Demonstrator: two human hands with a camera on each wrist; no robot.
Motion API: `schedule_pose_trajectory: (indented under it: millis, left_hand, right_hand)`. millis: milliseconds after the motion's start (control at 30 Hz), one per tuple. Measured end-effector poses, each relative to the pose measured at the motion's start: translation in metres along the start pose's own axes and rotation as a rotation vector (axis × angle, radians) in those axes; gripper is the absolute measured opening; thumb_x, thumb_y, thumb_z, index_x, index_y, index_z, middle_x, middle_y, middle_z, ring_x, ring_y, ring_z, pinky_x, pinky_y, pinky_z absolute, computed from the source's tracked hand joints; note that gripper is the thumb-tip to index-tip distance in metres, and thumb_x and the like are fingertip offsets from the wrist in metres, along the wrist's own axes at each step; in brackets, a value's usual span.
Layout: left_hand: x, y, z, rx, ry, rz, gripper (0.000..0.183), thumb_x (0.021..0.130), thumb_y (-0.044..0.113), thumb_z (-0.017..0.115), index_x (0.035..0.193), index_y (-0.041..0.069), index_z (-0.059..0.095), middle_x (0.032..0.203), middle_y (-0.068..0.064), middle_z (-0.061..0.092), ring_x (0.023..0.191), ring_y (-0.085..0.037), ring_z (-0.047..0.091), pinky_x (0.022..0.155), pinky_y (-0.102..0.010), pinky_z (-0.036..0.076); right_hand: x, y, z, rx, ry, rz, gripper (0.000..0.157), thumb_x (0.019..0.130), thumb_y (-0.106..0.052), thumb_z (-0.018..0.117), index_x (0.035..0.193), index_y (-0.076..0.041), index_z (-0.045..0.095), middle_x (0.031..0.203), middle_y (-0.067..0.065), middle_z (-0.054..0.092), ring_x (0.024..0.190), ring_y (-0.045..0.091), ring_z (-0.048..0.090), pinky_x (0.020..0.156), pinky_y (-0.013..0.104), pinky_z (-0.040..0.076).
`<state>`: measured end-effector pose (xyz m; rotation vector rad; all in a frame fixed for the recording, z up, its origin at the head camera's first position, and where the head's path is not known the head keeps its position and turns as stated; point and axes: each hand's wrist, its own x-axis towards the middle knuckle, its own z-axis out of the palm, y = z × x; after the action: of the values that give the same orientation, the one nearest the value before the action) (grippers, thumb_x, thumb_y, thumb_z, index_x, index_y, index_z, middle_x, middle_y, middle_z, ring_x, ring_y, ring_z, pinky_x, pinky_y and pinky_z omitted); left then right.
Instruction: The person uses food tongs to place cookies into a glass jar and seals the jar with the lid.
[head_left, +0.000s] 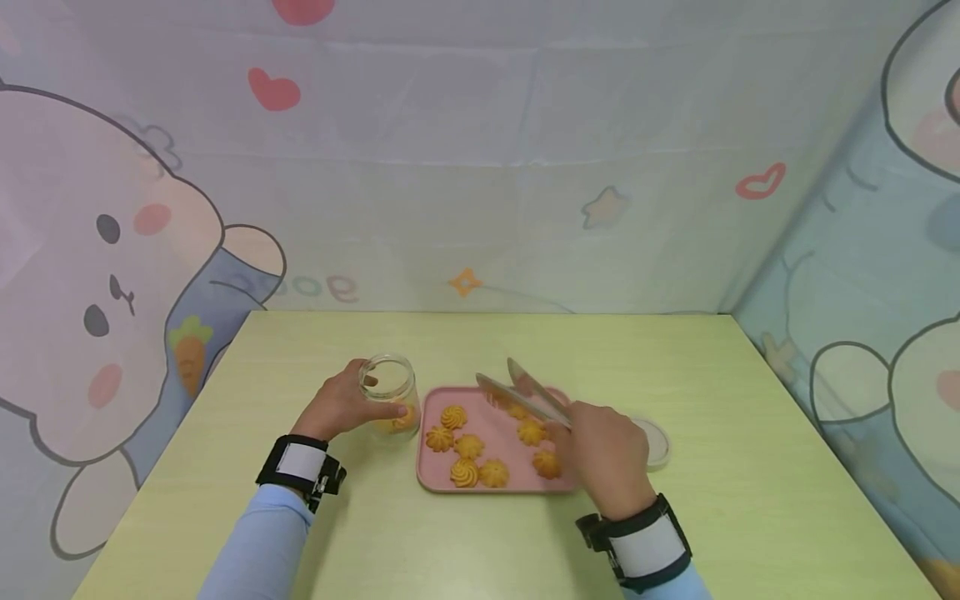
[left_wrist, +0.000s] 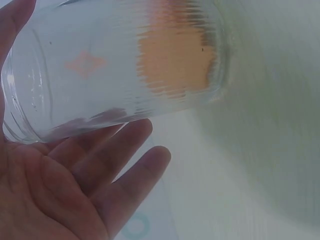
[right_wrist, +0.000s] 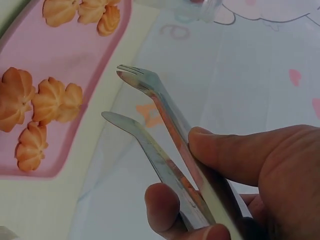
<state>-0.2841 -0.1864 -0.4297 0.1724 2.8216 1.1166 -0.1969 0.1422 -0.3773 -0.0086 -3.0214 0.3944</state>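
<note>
My left hand [head_left: 343,403] grips a clear glass jar [head_left: 403,390] near its mouth, thumb and fingers round its sides. The jar stands upright just left of the pink tray [head_left: 497,435]; a golden cookie [left_wrist: 175,60] shows at its bottom. My right hand [head_left: 606,457] holds metal tongs [right_wrist: 167,122] between thumb and fingers, over the tray's right half. The tongs' arms stand apart with nothing between their tips. Piped butter cookies [head_left: 469,447] lie in two groups on the tray, several at the left and several at the right, partly covered by the tongs and right hand.
A round white lid [head_left: 656,443] lies on the table [head_left: 352,333] right of the tray, partly behind my right hand. Behind the table hangs a printed cloth [head_left: 420,167] with cartoon figures, which also covers both sides.
</note>
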Motion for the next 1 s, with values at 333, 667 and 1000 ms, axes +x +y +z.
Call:
schedule_pose_trajectory:
  millis: [333,667,1000]
  left_hand:
    - [0.001,-0.001,0.0,0.013,-0.003,0.025,0.092,0.065,0.052,0.08,0.132,0.0,0.046,0.125,-0.026,0.06,0.108,-0.037,0.056,0.083,-0.053,0.051]
    - [0.002,-0.002,0.0,0.003,-0.005,0.025,0.09,0.065,0.052,0.081,0.13,0.0,0.047,0.126,-0.025,0.059,0.108,-0.036,0.056,0.084,-0.052,0.05]
    - [-0.002,0.002,-0.001,-0.003,-0.008,0.005,0.085,0.066,0.048,0.081,0.129,0.0,0.048,0.126,-0.025,0.059,0.107,-0.036,0.057,0.083,-0.052,0.05]
  right_hand:
    - [0.002,0.009,0.001,-0.01,-0.048,0.059,0.032,0.085,-0.034,0.067,0.072,-0.005,0.064,0.053,0.006,0.055,0.044,0.02,0.049,0.033,0.029,0.03]
    - [0.002,0.012,0.004,-0.035,-0.068,0.063,0.033,0.084,-0.035,0.068,0.073,-0.004,0.065,0.055,0.008,0.056,0.046,0.022,0.051,0.034,0.031,0.035]
    - [0.001,0.014,0.013,-0.044,-0.012,0.035,0.035,0.082,-0.033,0.07,0.063,-0.005,0.062,0.049,0.006,0.052,0.04,0.02,0.049,0.03,0.031,0.033]
